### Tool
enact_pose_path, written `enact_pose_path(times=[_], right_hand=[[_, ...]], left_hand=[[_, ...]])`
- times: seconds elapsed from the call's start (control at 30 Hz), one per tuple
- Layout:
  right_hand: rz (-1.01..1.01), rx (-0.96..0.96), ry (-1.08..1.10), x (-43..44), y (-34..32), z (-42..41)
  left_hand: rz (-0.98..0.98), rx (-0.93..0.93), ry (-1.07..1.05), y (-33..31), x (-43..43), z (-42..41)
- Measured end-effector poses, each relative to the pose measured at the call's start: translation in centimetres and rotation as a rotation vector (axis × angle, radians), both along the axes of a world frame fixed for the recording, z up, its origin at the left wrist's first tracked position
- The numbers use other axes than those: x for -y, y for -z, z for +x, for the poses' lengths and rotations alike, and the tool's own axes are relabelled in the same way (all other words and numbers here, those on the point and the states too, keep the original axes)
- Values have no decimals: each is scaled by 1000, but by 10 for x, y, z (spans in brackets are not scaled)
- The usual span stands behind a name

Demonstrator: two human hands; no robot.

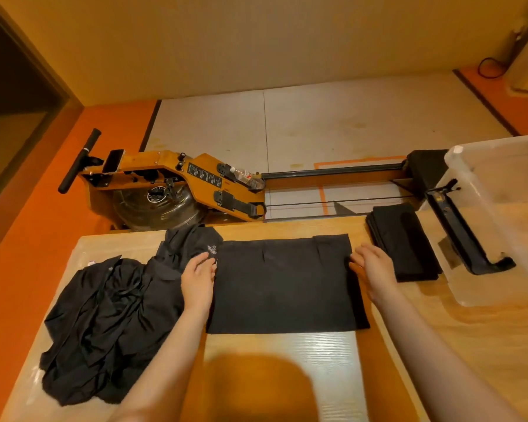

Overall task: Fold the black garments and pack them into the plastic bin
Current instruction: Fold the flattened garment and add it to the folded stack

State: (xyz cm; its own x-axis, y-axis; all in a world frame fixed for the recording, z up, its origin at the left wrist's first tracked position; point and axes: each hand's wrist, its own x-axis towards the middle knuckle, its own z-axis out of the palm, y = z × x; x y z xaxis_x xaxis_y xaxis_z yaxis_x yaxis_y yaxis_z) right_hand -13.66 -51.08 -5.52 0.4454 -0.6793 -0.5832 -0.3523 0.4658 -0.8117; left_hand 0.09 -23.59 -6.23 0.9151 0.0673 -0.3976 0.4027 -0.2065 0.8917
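A black garment (284,284) lies flat in a neat rectangle at the middle of the wooden table (457,336). My left hand (197,281) rests at its left edge, fingers apart. At the garment's right edge my right hand (375,272) touches the cloth, fingers spread. A loose heap of black garments (104,324) lies to the left. A folded black stack (404,242) sits to the right, beside the clear plastic bin (500,226) at the table's right end.
A wooden rowing machine (177,184) stands on the floor just beyond the table's far edge, its rail running right. A black clamp-like bracket (464,236) lies against the bin's near wall. An orange blurred shape (256,388) fills the bottom centre.
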Motion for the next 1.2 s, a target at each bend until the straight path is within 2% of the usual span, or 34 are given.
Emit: enact_pose_path(times=[0.07,0.2,0.27,0.37,0.5,0.57,0.63,0.7,0.83,0.93,1.03,1.2], right_hand=[[-327,-125,-184,-10,19,-6],[-1113,-298,-646,-26,50,-14],[-1293,-365,-863,-31,69,-18],[-1292,-489,-1012,-41,78,-31],[-1283,-599,-1000,-62,63,-48],[-1318,-590,-971,-73,57,-53],[-1355,-523,-911,-77,55,-51],[-1413,-409,-972,-77,59,-48],[-1446,-365,-1170,-66,78,-60],[-1334,-431,-1122,-72,80,-84],[-1237,-446,-1031,-99,76,-109],[-1383,-349,-1116,-113,79,-133]], left_hand=[[249,159,189,27,-8,-12],[718,444,619,65,-7,-35],[876,487,781,77,-2,-43],[1023,473,868,89,1,-41],[1167,610,1086,77,10,8],[1209,685,1086,58,23,24],[1166,667,975,47,35,13],[1132,584,890,47,44,-25],[1009,441,992,75,43,-116],[1013,482,1043,78,34,-123],[1012,640,1242,65,31,-93],[936,672,1269,50,21,-131]])
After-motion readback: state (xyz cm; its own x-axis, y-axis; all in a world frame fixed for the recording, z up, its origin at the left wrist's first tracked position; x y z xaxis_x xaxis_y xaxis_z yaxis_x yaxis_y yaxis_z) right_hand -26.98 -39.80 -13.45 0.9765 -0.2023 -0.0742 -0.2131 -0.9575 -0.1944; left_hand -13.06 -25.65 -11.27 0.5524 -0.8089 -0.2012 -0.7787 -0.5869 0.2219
